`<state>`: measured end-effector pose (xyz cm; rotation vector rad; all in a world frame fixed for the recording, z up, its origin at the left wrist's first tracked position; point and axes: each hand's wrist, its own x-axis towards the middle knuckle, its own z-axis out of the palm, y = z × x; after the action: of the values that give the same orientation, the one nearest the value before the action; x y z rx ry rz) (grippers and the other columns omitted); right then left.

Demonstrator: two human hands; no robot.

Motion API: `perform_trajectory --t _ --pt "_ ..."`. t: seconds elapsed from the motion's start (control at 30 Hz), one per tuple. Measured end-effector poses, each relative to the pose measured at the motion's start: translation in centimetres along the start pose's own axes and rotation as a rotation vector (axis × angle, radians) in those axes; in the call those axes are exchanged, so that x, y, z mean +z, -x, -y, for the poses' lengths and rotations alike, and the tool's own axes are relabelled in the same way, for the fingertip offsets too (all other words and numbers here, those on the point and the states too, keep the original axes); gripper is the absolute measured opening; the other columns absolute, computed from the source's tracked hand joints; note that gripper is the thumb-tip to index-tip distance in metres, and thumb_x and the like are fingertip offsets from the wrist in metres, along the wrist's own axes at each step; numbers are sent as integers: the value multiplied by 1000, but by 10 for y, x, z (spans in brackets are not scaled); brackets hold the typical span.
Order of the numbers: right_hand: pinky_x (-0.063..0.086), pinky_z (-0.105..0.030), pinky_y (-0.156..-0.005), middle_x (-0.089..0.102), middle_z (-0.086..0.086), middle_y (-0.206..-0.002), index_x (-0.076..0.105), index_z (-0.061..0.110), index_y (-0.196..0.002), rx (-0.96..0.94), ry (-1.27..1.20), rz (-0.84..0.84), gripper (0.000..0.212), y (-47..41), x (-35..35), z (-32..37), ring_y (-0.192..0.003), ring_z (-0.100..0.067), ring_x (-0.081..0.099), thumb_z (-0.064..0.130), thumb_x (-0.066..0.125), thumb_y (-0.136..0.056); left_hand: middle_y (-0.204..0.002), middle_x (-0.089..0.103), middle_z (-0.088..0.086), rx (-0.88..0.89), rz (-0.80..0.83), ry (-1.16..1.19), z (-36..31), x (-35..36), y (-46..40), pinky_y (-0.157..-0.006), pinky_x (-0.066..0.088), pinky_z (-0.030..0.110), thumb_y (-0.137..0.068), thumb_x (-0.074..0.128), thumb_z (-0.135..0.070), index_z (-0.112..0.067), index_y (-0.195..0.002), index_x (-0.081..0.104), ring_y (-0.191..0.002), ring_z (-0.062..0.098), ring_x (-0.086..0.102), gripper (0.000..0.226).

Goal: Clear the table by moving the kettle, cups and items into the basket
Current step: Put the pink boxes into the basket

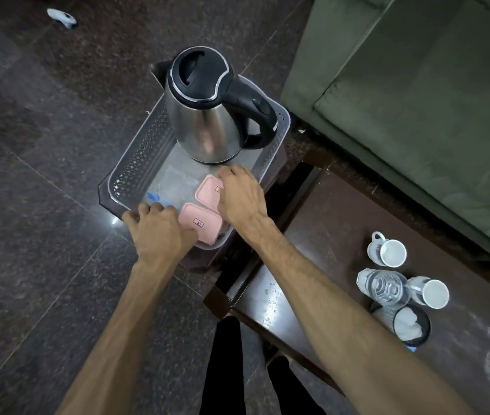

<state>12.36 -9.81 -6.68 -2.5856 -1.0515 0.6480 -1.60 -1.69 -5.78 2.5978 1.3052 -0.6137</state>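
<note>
A steel kettle with a black lid and handle stands at the far end of the clear perforated basket. Two pink lidded boxes lie in its near end: one by the near rim, the other just beyond it. My left hand curls over the near rim, touching the nearer box. My right hand rests on the farther box with its fingers bent over it. Two white cups, a water bottle and a black mesh holder stand on the dark table.
The basket sits on a small dark stool left of the table. A green sofa runs along the right. Dark stone floor lies to the left, with a white object far away. My legs are below.
</note>
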Motion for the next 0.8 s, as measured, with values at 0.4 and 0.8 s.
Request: perform_trajectory --t 0.4,0.8 --pt "53 -29 -74 69 6 -85 74 21 -88 316 -489 -429 11 109 -17 -72 -75 -13 66 13 70 -81 -70 60 -1 254 -319 820 -87 32 107 -69 52 45 -78 68 -12 -16 -87 67 -67 27 60 10" --pt "53 -23 -76 78 5 -79 76 18 -84 1052 -548 -315 9 311 25 -212 -72 -15 69 10 74 -80 -101 72 -2 434 429 461 -208 155 224 -81 51 35 -86 63 -24 -23 -102 69 -97 26 69 17"
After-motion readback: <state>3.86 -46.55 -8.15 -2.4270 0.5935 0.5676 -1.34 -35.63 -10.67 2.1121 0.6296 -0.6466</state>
